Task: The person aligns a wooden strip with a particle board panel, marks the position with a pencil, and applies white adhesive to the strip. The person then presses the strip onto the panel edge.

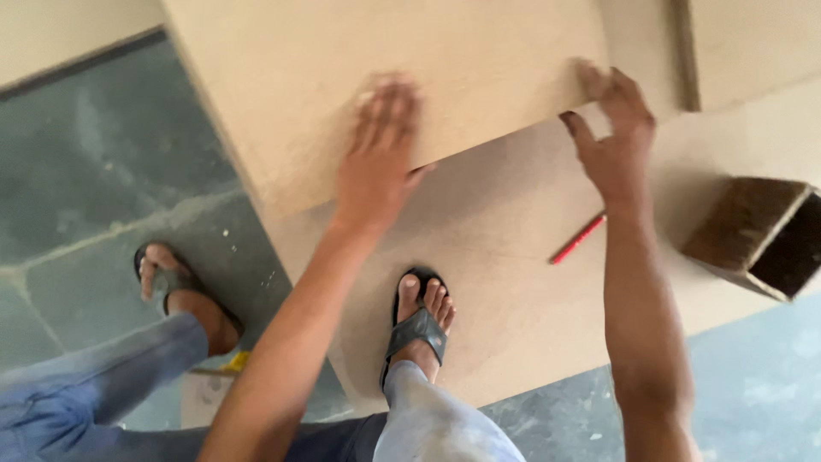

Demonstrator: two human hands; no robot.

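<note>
On upper board (342, 77): left hand (380, 154) spread flat; right hand (616, 141) open, fingertips at board edge; red pencil (578, 239) near.

Two hands over the boards: left hand (379, 154) flat on the upper one, right hand (614, 137) at its edge. Two pale boards: an upper board (342, 77) far and left, lying on a larger lower board (513, 282) on the floor. One red pencil (578, 239) on the lower board, right of middle. One small open wooden box (757, 235) at the right. Two feet in dark sandals: one (421, 325) on the lower board, one (171, 287) left on the floor.
</note>
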